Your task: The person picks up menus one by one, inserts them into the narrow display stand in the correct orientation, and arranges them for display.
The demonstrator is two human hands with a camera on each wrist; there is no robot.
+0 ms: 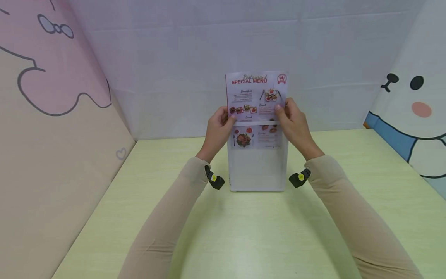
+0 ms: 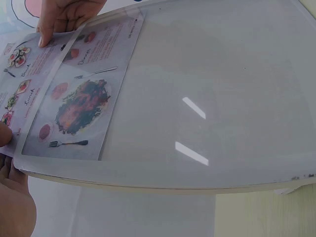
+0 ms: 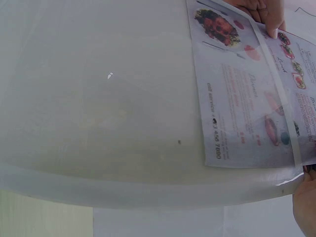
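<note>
A printed "Special Menu" sheet (image 1: pixel 256 95) stands upright with its lower part inside a clear plastic holder (image 1: pixel 257 170) on the pale green table (image 1: pixel 244 236). My left hand (image 1: pixel 223 122) pinches the sheet's left edge at the holder's top rim. On the opposite edge, at the same height, my right hand (image 1: pixel 283 114) pinches the sheet. The left wrist view shows the menu (image 2: pixel 79 103) behind the clear holder (image 2: pixel 212 98), and my left thumb (image 2: pixel 5 133) on its edge. Seen from the right wrist, the menu (image 3: pixel 247 98) sits in the holder (image 3: pixel 98 98), beside my right hand (image 3: pixel 306 202).
White panels close the back of the table. A pink and beige cartoon wall (image 1: pixel 52 116) stands on the left, and a cartoon bear panel (image 1: pixel 414 108) on the right. Bare table surface lies around the holder.
</note>
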